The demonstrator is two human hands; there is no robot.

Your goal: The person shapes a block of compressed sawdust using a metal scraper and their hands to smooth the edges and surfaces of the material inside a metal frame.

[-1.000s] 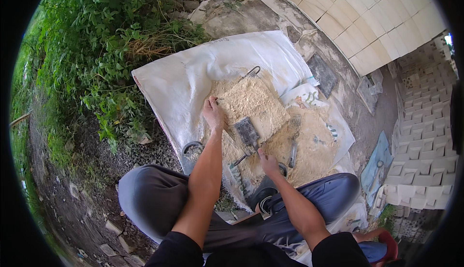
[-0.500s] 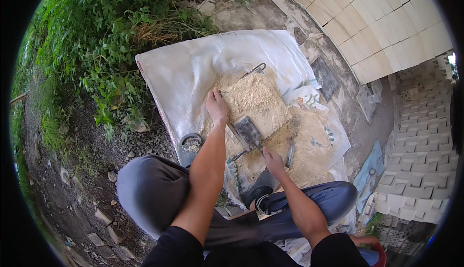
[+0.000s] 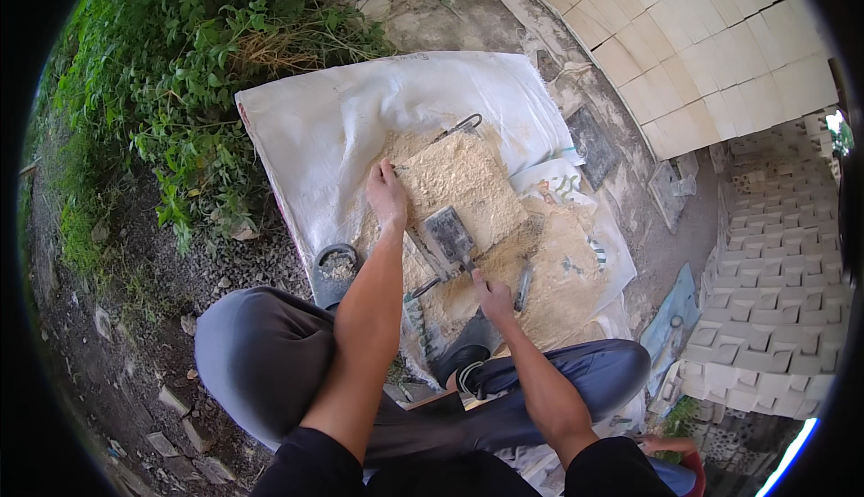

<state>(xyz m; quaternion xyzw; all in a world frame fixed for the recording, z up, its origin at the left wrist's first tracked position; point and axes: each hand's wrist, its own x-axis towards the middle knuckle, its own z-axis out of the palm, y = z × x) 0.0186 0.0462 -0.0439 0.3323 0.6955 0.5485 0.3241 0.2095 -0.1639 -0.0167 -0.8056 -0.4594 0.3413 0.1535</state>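
A squarish block-shaped heap of damp, sand-coloured grains [image 3: 468, 178] lies on a white woven sack [image 3: 315, 119]. My right hand [image 3: 494, 300] is closed round the thin handle of a trowel [image 3: 447, 234], whose dark, dusty flat blade rests at the heap's near edge. Closed fingers of my left hand [image 3: 387, 196] are at the heap's left corner, where a small dark rod end shows; what they grip is mostly hidden. Bent metal rods stick out at the heap's far side [image 3: 470, 123] and near side [image 3: 425, 287]. A narrow dark bar [image 3: 524, 285] lies in loose grains on the right.
A grey piece with a dark curved rim [image 3: 337, 261] holds crumbs beside my left forearm. Green plants [image 3: 207, 92] and rubble border the left. Stacked pale blocks [image 3: 702, 56] stand at the right. Another person's arm [image 3: 668, 445] shows at lower right.
The whole view has shifted slightly, so the scene sits a little further left. My right hand has turned the trowel blade slightly at the heap's near edge. My left hand stays at the corner.
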